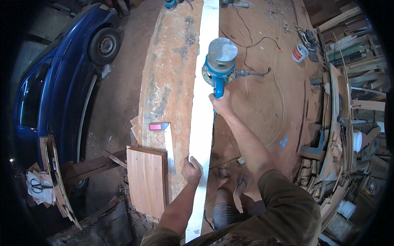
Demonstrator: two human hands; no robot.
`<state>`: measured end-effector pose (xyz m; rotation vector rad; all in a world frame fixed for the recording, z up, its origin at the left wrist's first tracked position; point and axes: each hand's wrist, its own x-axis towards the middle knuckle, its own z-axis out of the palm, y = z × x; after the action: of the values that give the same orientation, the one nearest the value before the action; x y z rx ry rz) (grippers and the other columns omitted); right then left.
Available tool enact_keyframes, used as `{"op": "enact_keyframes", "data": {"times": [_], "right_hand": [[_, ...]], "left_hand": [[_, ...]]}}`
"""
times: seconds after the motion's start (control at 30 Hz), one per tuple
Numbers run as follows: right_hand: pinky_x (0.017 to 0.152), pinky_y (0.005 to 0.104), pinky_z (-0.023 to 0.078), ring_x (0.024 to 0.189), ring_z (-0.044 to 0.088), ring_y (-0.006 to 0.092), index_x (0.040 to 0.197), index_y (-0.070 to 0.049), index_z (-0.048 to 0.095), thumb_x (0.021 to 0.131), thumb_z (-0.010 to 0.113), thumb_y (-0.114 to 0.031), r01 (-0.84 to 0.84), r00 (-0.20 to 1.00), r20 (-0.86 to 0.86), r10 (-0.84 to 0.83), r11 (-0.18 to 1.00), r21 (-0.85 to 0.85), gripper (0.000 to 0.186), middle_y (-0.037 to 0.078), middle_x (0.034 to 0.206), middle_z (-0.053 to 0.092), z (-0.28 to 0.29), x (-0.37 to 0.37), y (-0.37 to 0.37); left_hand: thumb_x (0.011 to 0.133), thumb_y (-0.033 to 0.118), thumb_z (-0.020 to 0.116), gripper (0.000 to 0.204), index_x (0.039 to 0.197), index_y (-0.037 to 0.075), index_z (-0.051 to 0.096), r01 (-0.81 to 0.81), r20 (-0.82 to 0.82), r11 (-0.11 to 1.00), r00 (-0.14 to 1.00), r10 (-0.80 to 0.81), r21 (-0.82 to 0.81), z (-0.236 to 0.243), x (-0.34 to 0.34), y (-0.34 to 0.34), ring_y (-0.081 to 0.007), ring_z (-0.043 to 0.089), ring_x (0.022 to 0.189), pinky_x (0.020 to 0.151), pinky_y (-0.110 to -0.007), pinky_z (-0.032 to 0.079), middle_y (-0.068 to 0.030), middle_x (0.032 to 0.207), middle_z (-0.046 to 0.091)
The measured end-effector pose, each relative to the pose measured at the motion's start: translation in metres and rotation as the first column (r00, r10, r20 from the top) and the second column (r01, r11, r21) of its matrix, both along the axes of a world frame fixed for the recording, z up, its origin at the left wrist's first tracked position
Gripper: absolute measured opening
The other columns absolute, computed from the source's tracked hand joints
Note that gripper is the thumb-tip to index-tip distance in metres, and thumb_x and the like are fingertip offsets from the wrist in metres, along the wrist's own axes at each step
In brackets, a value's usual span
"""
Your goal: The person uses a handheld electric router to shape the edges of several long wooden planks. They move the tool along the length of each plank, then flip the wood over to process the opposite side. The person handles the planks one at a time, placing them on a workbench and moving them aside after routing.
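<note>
A long white board (202, 123) runs away from me along the right edge of a worn wooden bench (172, 45). On its far part rests a blue power tool (221, 61) with a wide round silver top and a cord on its right side. My right hand (221, 102) is wrapped round the tool's blue near handle. Closer to me, my left hand (191, 169) grips the board's left edge, fingers curled and partly hidden. Left of that hand lies a try square (164, 126) with a pink and dark stock, its blade pointing toward me.
Beside the square lies a reddish wooden panel (146, 176). A blue car (61, 78) stands on the left, near scissors (39, 185) on a side stand. Cables (279, 88) cross the floor on the right, with a white bucket (300, 53) and stacked timber (334, 156) beyond.
</note>
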<state>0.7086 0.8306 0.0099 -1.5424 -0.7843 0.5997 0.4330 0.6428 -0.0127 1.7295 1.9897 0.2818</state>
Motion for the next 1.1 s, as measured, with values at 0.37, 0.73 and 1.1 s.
{"op": "enact_keyframes", "data": {"times": [0.37, 0.73, 1.1], "right_hand": [[0.053, 0.0324, 0.045, 0.056, 0.057, 0.0133, 0.074, -0.004, 0.054, 0.078, 0.066, -0.002, 0.003, 1.000, 0.009, -0.003, 1.000, 0.023, 0.013, 0.002, 0.062, 0.056, -0.001, 0.036, 0.050], [0.067, 0.0382, 0.050, 0.073, 0.065, 0.0227, 0.087, 0.002, 0.059, 0.078, 0.069, -0.006, -0.018, 1.000, 0.010, 0.019, 0.998, -0.065, 0.016, 0.012, 0.078, 0.065, 0.006, 0.080, 0.099], [0.070, 0.0414, 0.055, 0.075, 0.071, 0.0312, 0.093, 0.001, 0.063, 0.078, 0.074, -0.011, -0.021, 0.999, -0.032, 0.016, 0.985, -0.173, 0.022, 0.017, 0.079, 0.069, 0.011, 0.121, 0.142]], "left_hand": [[0.105, 0.042, 0.041, 0.046, 0.113, 0.001, 0.060, 0.010, -0.015, 0.997, 1.000, -0.011, -0.081, -0.001, -0.005, 0.000, -0.0503, 0.065, 0.083, 0.077, -0.058, 0.050, -0.0283, 0.088, 0.068], [0.104, 0.041, 0.042, 0.050, 0.128, 0.000, 0.057, 0.007, 0.027, 0.978, 1.000, -0.002, -0.210, 0.018, 0.007, 0.017, -0.0516, 0.066, 0.093, 0.084, -0.059, 0.049, -0.0323, 0.098, 0.069], [0.102, 0.022, 0.055, 0.043, 0.136, -0.004, 0.048, 0.401, -0.106, 0.896, 0.916, -0.387, 0.192, 0.002, 0.104, 0.198, -0.0491, 0.051, 0.111, 0.098, -0.055, 0.041, -0.0308, 0.119, 0.053]]}}
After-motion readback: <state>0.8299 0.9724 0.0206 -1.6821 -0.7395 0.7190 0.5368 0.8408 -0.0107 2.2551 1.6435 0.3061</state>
